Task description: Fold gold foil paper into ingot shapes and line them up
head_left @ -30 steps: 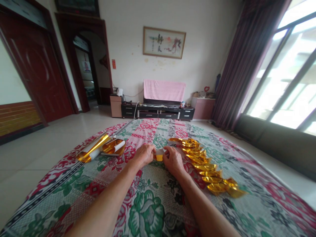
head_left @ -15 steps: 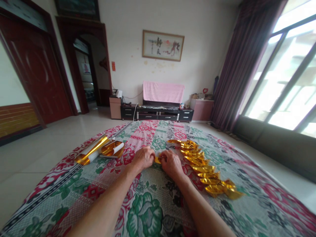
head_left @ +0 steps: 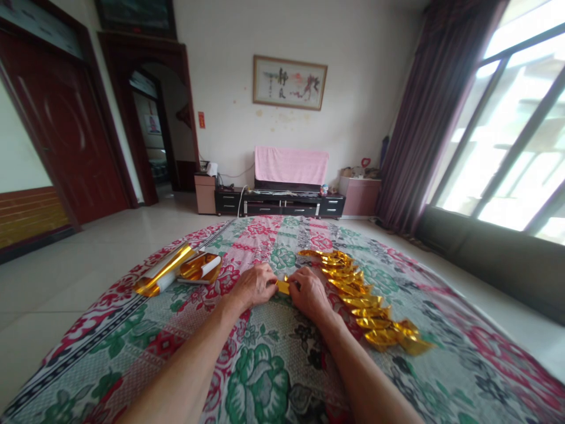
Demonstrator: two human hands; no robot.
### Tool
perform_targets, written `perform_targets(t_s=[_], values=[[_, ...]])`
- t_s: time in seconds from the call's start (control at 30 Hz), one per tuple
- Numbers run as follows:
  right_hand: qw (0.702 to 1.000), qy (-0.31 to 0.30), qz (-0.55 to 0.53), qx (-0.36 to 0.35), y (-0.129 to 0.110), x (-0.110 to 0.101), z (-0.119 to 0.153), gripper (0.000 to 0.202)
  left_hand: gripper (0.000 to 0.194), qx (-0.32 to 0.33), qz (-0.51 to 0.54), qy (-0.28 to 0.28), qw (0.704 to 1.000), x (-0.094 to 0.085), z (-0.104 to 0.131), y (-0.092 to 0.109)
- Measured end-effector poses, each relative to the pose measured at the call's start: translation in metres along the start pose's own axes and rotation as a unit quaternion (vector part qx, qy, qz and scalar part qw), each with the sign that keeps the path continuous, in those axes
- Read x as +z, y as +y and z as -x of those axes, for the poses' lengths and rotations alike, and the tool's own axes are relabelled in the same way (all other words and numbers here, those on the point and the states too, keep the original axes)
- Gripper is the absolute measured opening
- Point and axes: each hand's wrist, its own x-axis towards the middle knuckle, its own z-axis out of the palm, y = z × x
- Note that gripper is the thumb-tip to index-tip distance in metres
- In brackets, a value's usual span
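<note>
A small piece of gold foil paper [head_left: 283,287] lies between my hands, low over the floral cloth. The fingertips of my left hand [head_left: 257,284] pinch its left end. My right hand [head_left: 308,292] is closed on its right end, with the fingers curled inward. To the right, several folded gold foil pieces [head_left: 369,301] form a slanting row, the closest one near my right forearm. On the left sit a loosely rolled gold sheet [head_left: 165,272] and a stack of gold paper [head_left: 201,268] with a curled top sheet.
The floral cloth [head_left: 258,383] covers the wide surface under my arms. Beyond it stand a low black cabinet [head_left: 282,206] and a screen under a pink cloth [head_left: 291,165]. A purple curtain [head_left: 424,129] hangs by the window at right.
The gold piece between my hands now shows more of its flat face, and a bit of foil sticks up beside my right fingers. My right hand has turned slightly.
</note>
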Motion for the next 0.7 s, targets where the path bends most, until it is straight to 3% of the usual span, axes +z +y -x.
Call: perform_targets(t_s=[0.3, 0.53, 0.7], values=[[0.998, -0.014, -0.034, -0.047, 0.0004, -0.0008, -0.0012, 0.018, 0.021, 0.001, -0.018, 0.031, 0.999, 0.0069, -0.0043, -0.0020], [0.996, -0.014, -0.059, -0.067, 0.0032, 0.0019, -0.0018, 0.021, 0.022, 0.063, -0.010, 0.024, 0.998, 0.0067, -0.0030, 0.0029], [0.995, 0.029, -0.088, -0.048, 0.0088, 0.0052, -0.0025, 0.031, 0.021, 0.067, 0.003, 0.017, 0.998, 0.0077, -0.0025, 0.0034]])
